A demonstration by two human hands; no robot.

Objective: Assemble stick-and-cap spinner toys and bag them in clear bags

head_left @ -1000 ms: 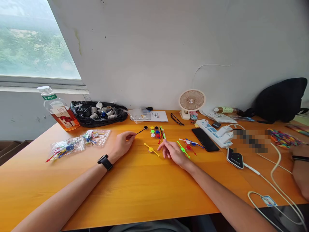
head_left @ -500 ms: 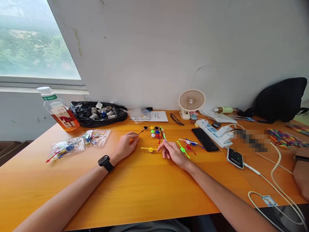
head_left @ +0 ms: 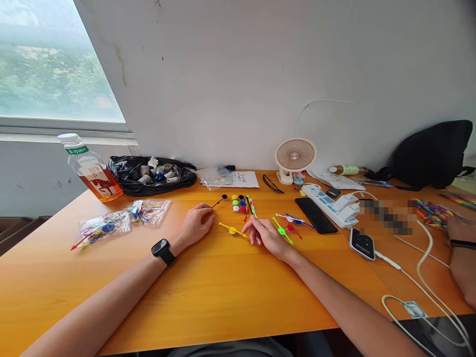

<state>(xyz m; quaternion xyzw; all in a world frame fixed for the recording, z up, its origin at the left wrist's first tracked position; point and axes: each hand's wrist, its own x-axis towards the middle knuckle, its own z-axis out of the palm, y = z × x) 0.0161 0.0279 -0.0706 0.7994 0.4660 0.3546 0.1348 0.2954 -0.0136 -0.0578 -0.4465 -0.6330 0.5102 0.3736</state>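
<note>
L hand (head_left: 197,223) is resting half-curled on tbl. (head_left: 208,287), fingertips adj. to near end of black spinner (head_left: 219,201), whose disc is lying beyond, up & R; whether hand is gripping it, can't tell. R hand (head_left: 266,235) is resting loosely curled, fingers bent, w/ fingertips at one tip of yellow spinner (head_left: 232,230); contact/grip unclear. Yellow spinner is lying btwn. hands, nearer R. Col. discs (head_left: 235,203) & arrow bundle (head_left: 248,210) are lying just beyond R fingertips; green spinner (head_left: 281,231) is lying just R of that hand.
</note>
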